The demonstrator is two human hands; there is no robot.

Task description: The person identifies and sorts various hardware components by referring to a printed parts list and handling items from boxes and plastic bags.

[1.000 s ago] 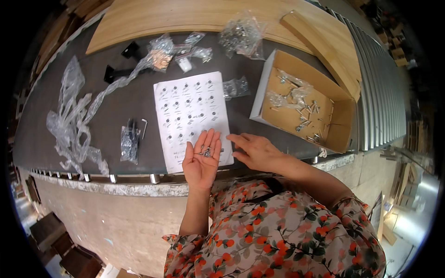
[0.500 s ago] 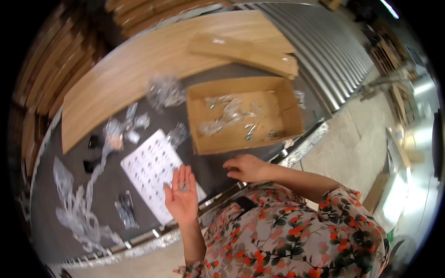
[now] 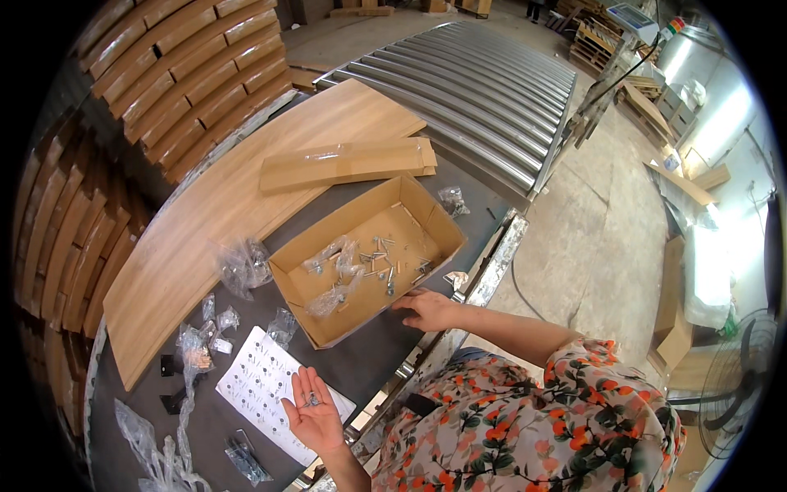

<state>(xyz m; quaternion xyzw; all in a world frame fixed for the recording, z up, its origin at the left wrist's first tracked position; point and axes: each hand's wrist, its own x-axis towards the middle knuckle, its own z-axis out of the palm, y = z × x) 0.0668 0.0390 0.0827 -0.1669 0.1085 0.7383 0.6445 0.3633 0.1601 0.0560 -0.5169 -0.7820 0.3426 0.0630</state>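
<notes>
My left hand (image 3: 316, 418) is palm up over the lower part of a printed white sheet (image 3: 261, 377). Its fingers are stretched out, and a few small metal fasteners (image 3: 311, 400) rest on the palm. My right hand (image 3: 429, 311) is at the near wall of an open cardboard box (image 3: 316, 330), fingers partly bent and pointing at it; I see nothing in them. Whether the fingertips touch the cardboard is unclear. Inside the box lie several loose screws and dowels (image 3: 379, 258) beside crumpled clear plastic bags (image 3: 336, 297).
A long wood-coloured board (image 3: 246, 184) and a flat carton (image 3: 344, 164) lie behind the box. Clear plastic bags (image 3: 244, 266) and a bag of hardware (image 3: 246, 459) are on the dark table (image 3: 361, 373). A roller conveyor (image 3: 467, 98) adjoins at the back; stacked cartons (image 3: 188, 74) stand left.
The view has turned, showing more of the conveyor and floor. My right hand has come closer to the box's near wall. My left hand stays palm up with the fasteners.
</notes>
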